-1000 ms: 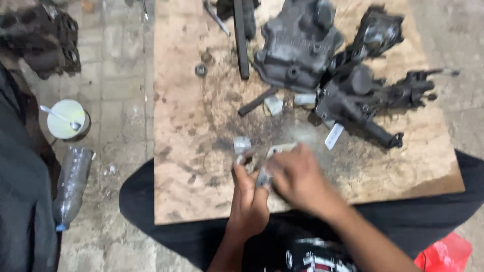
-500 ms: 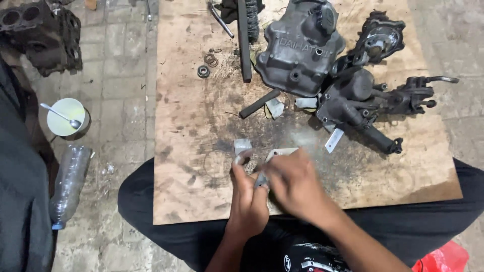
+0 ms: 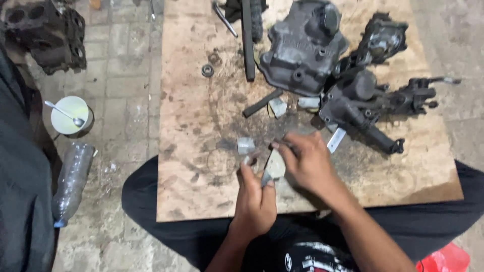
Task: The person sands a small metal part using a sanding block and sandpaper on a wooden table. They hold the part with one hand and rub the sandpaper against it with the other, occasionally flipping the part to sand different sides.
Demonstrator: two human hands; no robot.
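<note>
Both my left hand (image 3: 256, 199) and right hand (image 3: 307, 163) pinch a small, pale grey metal piece (image 3: 275, 165) over the stained wooden board (image 3: 201, 126). Greasy engine parts (image 3: 348, 75) crowd beyond; another small grey piece (image 3: 245, 145) lies beside.

Up and away from your hand, at the far side of the wooden board (image 3: 201, 191), you have a grey engine cover (image 3: 302, 48). Just right of it lie two dark, greasy castings (image 3: 368, 106). A long dark bar (image 3: 247, 40) lies left of the cover, and a small bearing ring (image 3: 207, 70) sits further left. Well off to the left, on the paved floor, a white cup with a spoon (image 3: 70, 115) stands above what looks like a crushed plastic bottle (image 3: 73, 181).
</note>
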